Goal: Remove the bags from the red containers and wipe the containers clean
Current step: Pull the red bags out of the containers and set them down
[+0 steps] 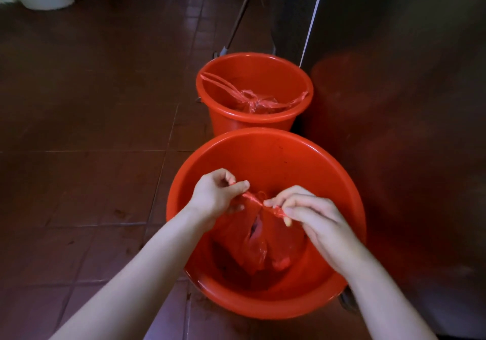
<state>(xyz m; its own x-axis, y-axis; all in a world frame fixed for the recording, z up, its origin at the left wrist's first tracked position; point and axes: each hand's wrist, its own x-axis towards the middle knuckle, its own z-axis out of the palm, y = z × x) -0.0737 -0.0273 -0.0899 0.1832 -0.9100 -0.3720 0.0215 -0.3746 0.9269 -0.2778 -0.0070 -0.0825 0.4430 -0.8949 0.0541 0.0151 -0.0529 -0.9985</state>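
Over the near red bucket (276,155), the left hand (218,195) and the right hand (313,216) each pinch a twisted handle of the red bag (252,245), which hangs inside that bucket with its bottom low in the well. By the look of it the task is barely begun: neither bag is out, the second bag (259,101) lies knotted in the far bucket (252,63), and no wiping cloth shows. Whether the fingers are tying or loosening the knot cannot be told, and the bags' contents and the bucket floors are hidden.
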